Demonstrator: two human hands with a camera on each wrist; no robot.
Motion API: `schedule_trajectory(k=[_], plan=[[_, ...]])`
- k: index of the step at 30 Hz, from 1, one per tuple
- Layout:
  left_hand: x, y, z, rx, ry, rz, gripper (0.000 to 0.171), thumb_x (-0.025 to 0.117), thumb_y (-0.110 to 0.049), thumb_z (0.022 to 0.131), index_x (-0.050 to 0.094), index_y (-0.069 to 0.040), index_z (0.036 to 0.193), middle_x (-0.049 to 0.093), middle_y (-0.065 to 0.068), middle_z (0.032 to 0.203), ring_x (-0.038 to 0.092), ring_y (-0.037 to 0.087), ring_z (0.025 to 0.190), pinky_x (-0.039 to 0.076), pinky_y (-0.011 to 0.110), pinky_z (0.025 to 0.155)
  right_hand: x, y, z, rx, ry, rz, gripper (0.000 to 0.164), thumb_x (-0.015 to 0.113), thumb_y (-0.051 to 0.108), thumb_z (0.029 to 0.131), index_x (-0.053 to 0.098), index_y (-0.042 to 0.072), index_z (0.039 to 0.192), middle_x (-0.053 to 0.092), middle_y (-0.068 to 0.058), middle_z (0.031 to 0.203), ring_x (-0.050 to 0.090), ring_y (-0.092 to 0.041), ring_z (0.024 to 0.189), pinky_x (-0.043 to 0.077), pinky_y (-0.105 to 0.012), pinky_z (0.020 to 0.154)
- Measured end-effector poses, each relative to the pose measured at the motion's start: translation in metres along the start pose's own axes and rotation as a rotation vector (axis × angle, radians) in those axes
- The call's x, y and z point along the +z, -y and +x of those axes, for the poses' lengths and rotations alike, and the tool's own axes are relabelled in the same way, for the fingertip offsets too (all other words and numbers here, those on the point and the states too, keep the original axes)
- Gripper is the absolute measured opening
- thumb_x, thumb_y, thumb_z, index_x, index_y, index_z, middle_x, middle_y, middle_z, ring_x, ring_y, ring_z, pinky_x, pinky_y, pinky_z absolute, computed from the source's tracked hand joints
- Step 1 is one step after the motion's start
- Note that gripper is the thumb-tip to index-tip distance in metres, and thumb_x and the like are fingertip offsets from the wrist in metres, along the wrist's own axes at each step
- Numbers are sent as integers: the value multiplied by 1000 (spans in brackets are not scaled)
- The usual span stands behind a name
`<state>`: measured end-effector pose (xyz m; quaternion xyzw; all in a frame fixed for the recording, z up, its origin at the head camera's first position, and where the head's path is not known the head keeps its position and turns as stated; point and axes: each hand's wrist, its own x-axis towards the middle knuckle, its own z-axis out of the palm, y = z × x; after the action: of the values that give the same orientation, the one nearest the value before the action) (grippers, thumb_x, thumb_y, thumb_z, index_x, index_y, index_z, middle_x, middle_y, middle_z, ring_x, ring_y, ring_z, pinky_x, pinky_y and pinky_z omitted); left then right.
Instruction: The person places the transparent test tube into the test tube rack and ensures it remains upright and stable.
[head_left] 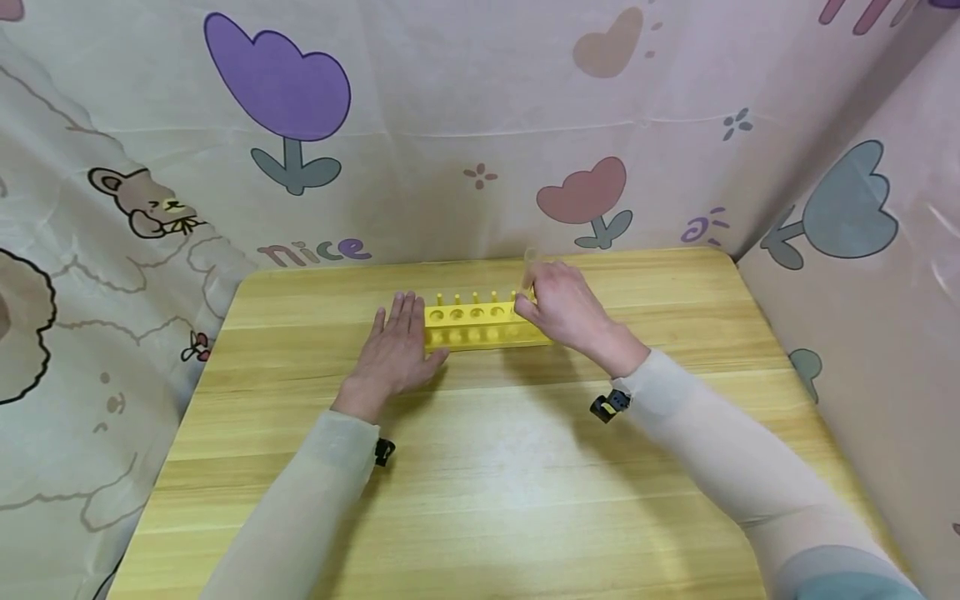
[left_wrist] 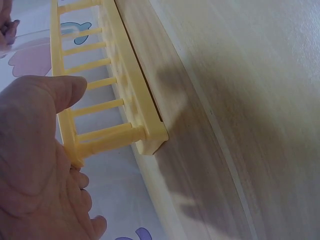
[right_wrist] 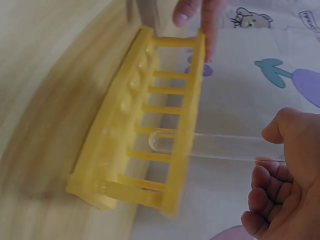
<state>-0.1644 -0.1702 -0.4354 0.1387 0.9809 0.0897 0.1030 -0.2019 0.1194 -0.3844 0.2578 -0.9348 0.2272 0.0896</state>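
A yellow test tube rack (head_left: pixel 468 315) stands near the far side of the table, with a row of holes and a row of pegs along its back. My right hand (head_left: pixel 566 310) pinches a clear test tube (right_wrist: pixel 225 147) by its upper part. The tube's rounded bottom passes through the rack's top plate and sits between the two levels, above the base. At the rack's left end rests my left hand (head_left: pixel 393 354), its fingers straight along the end and its thumb (left_wrist: pixel 70 92) across the front by the top plate.
The rack stands on a wood-grain table (head_left: pixel 480 467), close to its back edge. Behind and beside the table hangs a patterned curtain (head_left: pixel 435 100) with flowers and a bear. Each wrist carries a small black camera (head_left: pixel 611 406).
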Motion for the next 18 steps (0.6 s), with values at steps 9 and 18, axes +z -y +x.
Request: schedule_trajectory(k=[9, 18], plan=[[-2, -2, -1, -3, -6, -1, 99, 48, -58, 106, 1, 4, 167, -3, 23, 176, -7, 37, 164, -3, 57, 133, 14, -3, -1, 35, 57, -32, 21, 60, 21, 96, 63, 1, 102, 72, -15, 97, 64, -35, 96, 49, -52, 97], [-1, -2, -1, -4, -8, 8, 98, 48, -57, 106, 1, 5, 167, -2, 24, 176, -6, 38, 164, -3, 58, 132, 23, -7, 0, 87, 118, -32, 25, 57, 25, 98, 63, 2, 107, 72, -14, 104, 60, -32, 100, 47, -48, 99]])
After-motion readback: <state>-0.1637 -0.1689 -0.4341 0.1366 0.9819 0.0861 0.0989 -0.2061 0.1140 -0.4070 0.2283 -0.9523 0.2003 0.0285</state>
